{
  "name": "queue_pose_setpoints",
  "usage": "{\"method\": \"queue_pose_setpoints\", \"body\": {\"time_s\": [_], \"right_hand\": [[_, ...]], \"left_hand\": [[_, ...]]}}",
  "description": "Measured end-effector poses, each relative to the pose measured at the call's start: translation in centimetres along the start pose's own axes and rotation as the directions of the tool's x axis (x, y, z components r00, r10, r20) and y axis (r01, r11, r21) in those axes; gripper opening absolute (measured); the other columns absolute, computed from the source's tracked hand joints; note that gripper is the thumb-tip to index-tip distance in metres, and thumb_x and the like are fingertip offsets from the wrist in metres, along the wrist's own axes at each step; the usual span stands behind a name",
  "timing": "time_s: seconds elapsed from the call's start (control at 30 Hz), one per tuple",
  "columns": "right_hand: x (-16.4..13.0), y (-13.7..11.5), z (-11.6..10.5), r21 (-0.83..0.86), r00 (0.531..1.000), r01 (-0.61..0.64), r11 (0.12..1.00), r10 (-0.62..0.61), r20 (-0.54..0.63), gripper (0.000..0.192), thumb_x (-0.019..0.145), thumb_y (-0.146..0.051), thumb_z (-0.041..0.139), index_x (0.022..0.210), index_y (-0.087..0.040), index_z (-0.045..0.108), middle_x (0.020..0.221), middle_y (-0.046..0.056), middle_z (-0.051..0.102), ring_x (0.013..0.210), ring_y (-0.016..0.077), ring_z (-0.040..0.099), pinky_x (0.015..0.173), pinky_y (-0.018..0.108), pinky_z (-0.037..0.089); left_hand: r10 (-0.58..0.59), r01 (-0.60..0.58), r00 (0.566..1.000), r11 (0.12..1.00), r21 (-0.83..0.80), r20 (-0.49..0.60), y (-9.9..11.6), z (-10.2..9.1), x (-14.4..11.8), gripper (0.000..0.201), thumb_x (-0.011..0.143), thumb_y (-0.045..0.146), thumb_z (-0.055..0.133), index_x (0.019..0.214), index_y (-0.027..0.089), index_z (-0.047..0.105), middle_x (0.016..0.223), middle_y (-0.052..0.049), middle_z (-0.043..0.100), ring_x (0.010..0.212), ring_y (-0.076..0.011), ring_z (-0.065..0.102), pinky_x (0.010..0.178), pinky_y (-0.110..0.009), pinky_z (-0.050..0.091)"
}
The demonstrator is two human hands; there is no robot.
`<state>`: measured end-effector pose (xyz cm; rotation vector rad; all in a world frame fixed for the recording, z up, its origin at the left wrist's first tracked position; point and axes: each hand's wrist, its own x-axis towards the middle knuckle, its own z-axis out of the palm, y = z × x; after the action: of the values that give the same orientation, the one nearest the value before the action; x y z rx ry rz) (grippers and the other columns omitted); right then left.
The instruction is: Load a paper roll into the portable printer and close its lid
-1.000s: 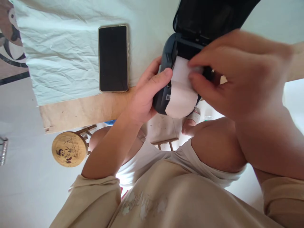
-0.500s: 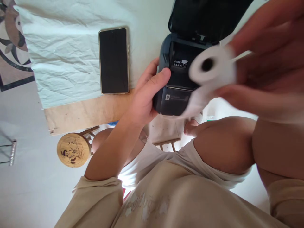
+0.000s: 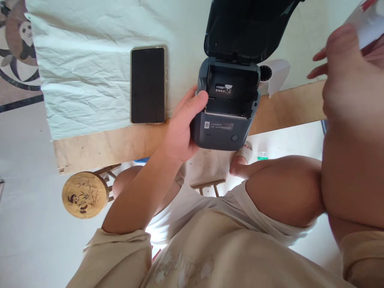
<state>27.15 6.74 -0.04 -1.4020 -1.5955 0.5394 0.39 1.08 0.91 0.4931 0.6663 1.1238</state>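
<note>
My left hand (image 3: 183,128) grips a dark portable label printer (image 3: 223,132) by its left side, thumb over the edge. The printer's black lid (image 3: 240,30) is swung up, and its paper bay shows a small printed sticker and no roll. My right hand (image 3: 345,76), partly blurred and cut by the frame, is at the upper right, its thumb against a white paper roll (image 3: 369,26). Another white roll (image 3: 277,74) with a dark core lies on the table just right of the printer, partly hidden by it.
A smartphone (image 3: 148,86) lies face up on the pale cloth (image 3: 90,72), left of the printer. The wooden table edge (image 3: 99,146) runs in front of me. A round panda stool (image 3: 85,195) stands at lower left; my legs are below the table edge.
My right hand has carried the white roll away from in front of the printer, up and to the right. The bay and the roll on the table now show. My left hand still holds the printer.
</note>
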Motion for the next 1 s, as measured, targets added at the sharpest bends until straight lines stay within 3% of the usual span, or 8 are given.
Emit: {"method": "queue_pose_setpoints", "body": {"time_s": [0.1, 0.3, 0.4, 0.47, 0.57, 0.7, 0.83, 1.0], "right_hand": [[0.2, 0.0, -0.4, -0.157, 0.991, 0.137, 0.978, -0.133, 0.033, 0.05, 0.083, -0.042, 0.059, 0.122, -0.012, 0.049, 0.106, 0.007, 0.045, 0.083, -0.0013, 0.044, 0.069, 0.013, 0.04], [0.9, 2.0, -1.2, -0.47, 0.991, -0.125, 0.874, 0.129, -0.024, 0.063, 0.069, -0.02, 0.064, 0.129, -0.015, 0.043, 0.107, 0.005, 0.05, 0.08, -0.0015, 0.045, 0.069, 0.014, 0.034], [0.8, 2.2, -1.4, -0.371, 0.987, 0.11, 0.922, -0.146, -0.069, 0.058, 0.071, -0.019, 0.062, 0.128, -0.013, 0.048, 0.123, 0.007, 0.047, 0.11, 0.0083, 0.052, 0.085, 0.017, 0.04], [0.3, 1.1, -1.0, -0.255, 0.926, 0.333, 0.908, -0.365, -0.092, 0.049, 0.076, -0.02, 0.055, 0.124, -0.012, 0.054, 0.12, 0.008, 0.049, 0.116, 0.0125, 0.052, 0.092, 0.019, 0.041], [-0.8, -2.0, 0.7, -0.299, 0.842, 0.535, 0.79, -0.527, 0.113, 0.047, 0.077, -0.024, 0.052, 0.122, -0.009, 0.055, 0.117, 0.01, 0.05, 0.111, 0.0141, 0.053, 0.092, 0.023, 0.044], [-1.5, -4.3, 3.4, -0.428, 0.863, 0.5, 0.753, -0.392, 0.318, 0.051, 0.081, -0.037, 0.057, 0.125, -0.012, 0.051, 0.12, 0.009, 0.048, 0.111, 0.011, 0.051, 0.091, 0.023, 0.046], [-1.1, -3.6, 4.3, -0.493, 0.921, 0.359, 0.793, -0.217, 0.322, 0.048, 0.075, -0.046, 0.064, 0.116, -0.022, 0.058, 0.105, 0.004, 0.053, 0.092, 0.0062, 0.053, 0.074, 0.019, 0.041], [-1.3, -3.8, 3.7, -0.436, 0.966, 0.156, 0.886, -0.044, 0.256, 0.061, 0.067, -0.032, 0.068, 0.125, -0.023, 0.05, 0.107, 0.004, 0.053, 0.097, 0.0065, 0.052, 0.083, 0.019, 0.043]], "left_hand": [[-0.011, 0.011, 1.0, 1.0, -0.001, -0.013, 0.1, 0.1, 0.0, 0.024, 0.084, 0.035, 0.059, 0.096, 0.015, 0.057, 0.081, -0.001, 0.064, 0.068, -0.0084, 0.062, 0.06, -0.016, 0.049], [-0.015, 0.015, 1.0, 1.0, 0.007, -0.028, 0.1, 0.2, 0.0, 0.026, 0.083, 0.039, 0.061, 0.095, 0.016, 0.057, 0.079, -0.001, 0.062, 0.067, -0.0077, 0.061, 0.059, -0.016, 0.048], [-0.025, 0.025, 0.999, 1.0, 0.011, -0.023, 0.1, 0.1, 0.1, 0.025, 0.084, 0.037, 0.059, 0.096, 0.016, 0.057, 0.08, -0.001, 0.062, 0.069, -0.0092, 0.063, 0.059, -0.017, 0.049], [-0.029, 0.029, 0.999, 1.0, 0.008, -0.014, 0.2, 0.0, 0.0, 0.023, 0.084, 0.036, 0.059, 0.095, 0.016, 0.057, 0.079, -0.001, 0.062, 0.071, -0.0099, 0.063, 0.06, -0.017, 0.049], [-0.014, 0.014, 1.0, 1.0, 0.002, 0.012, 0.2, -0.1, -0.1, 0.024, 0.085, 0.037, 0.059, 0.095, 0.015, 0.059, 0.081, -0.002, 0.064, 0.072, -0.0117, 0.064, 0.06, -0.019, 0.05], [0.0, 0.0, 1.0, 1.0, 0.022, 0.016, 0.3, -0.1, -0.1, 0.024, 0.087, 0.035, 0.054, 0.097, 0.015, 0.063, 0.087, -0.005, 0.067, 0.084, -0.0169, 0.067, 0.067, -0.024, 0.052], [0.025, -0.025, 1.0, 1.0, -0.005, 0.004, 0.2, 0.0, -0.1, 0.021, 0.086, 0.034, 0.056, 0.093, 0.016, 0.063, 0.087, -0.003, 0.069, 0.082, -0.0176, 0.068, 0.062, -0.024, 0.053], [0.035, -0.035, 0.999, 0.999, 0.013, -0.003, 0.1, 0.2, -0.1, 0.023, 0.087, 0.035, 0.054, 0.094, 0.016, 0.064, 0.082, -0.002, 0.067, 0.089, -0.0189, 0.069, 0.069, -0.024, 0.054]]}}
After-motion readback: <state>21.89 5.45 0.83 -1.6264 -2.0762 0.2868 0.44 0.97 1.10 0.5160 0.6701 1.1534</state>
